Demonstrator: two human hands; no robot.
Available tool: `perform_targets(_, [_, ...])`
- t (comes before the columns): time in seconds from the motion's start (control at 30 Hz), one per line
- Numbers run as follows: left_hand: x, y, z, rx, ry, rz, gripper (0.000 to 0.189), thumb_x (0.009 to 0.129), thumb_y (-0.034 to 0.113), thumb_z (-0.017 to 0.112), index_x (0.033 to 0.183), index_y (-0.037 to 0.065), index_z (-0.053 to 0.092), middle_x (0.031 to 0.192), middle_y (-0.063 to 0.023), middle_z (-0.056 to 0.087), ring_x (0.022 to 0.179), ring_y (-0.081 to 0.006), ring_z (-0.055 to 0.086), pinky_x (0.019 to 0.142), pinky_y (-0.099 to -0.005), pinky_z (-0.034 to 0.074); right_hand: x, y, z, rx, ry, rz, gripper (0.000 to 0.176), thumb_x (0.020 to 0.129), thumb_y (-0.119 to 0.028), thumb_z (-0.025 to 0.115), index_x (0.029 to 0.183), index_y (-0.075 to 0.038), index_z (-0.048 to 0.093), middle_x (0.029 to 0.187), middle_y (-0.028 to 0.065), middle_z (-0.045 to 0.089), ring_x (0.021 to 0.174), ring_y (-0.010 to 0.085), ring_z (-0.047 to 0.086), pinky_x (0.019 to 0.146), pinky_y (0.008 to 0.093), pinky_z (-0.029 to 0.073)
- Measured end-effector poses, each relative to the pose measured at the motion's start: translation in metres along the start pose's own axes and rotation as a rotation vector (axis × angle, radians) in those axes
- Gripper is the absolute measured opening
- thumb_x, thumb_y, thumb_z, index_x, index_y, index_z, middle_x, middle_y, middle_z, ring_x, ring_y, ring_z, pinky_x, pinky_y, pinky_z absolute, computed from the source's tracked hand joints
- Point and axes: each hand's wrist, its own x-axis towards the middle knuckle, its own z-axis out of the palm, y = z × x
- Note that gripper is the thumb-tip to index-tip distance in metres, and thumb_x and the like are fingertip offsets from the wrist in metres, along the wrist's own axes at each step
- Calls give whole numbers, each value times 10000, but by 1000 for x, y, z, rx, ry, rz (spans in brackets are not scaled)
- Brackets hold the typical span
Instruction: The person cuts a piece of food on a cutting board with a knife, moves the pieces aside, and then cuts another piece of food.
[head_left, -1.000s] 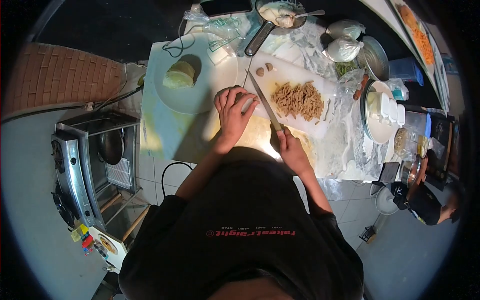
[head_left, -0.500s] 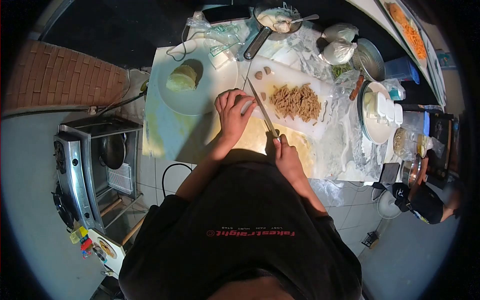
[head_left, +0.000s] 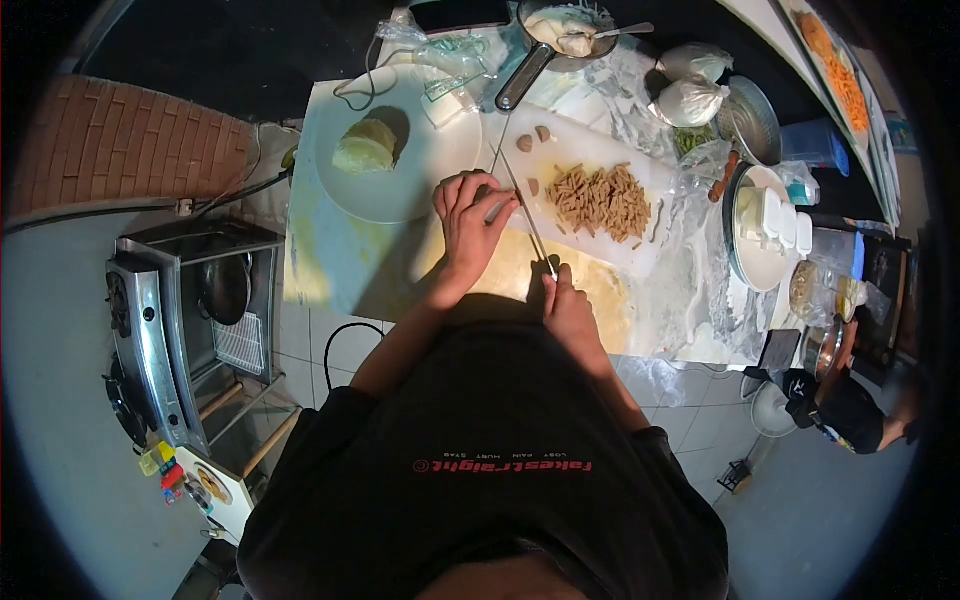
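Observation:
My right hand (head_left: 572, 303) is wrapped round the handle of a knife (head_left: 536, 236), whose long blade points away from me over the left part of a white cutting board (head_left: 630, 262). Beside the blade, my left hand (head_left: 468, 218) has its fingers bent and pinched near the steel; what they hold is mostly hidden. A heap of brown food strips (head_left: 602, 203) lies on the board right of the knife. Several small brown chunks (head_left: 525, 143) are scattered near the board's far left end.
Left of the board, a large white plate (head_left: 400, 205) carries a cabbage piece (head_left: 365, 147). Beyond are a pan (head_left: 525, 78) with white paste and a spoon, and tied plastic bags (head_left: 690, 103). Rightward stand a plate of white containers (head_left: 760, 270) and another person (head_left: 850, 405); a stove (head_left: 150, 320) stands left.
The knife blade is turned more edge-on and sits closer to my left fingertips. My left fingers have drawn tighter together. The view has shifted slightly.

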Motion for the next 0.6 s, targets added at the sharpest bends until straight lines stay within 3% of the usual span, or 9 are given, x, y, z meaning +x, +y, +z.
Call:
perform_targets(0.3, [1,1,0,4,-12,-3,170,769,222,849,929,195,799,1073,61,626,1095,-192,527,1006,-409,330,11,4,3,-19,-28,32,333,1098,-330,432,1209,-17,443,787,343,671,759,563,654,648,638,521])
perform_targets(0.47, [2,3,0,5,-16,-7,175,779,231,844,940,193,787,1075,57,630,1091,-191,532,1009,-407,328,18,-12,-10,32,-17,25,398,1099,-341,424,1269,10,505,816,343,673,810,559,655,700,628,528])
perform_targets(0.6, [2,4,-1,19,-18,-17,175,796,247,833,952,192,776,1077,51,629,1093,-193,537,1012,-408,325,17,3,-14,147,41,-71,433,1109,-367,423,1223,29,556,760,325,656,758,533,654,639,593,502])
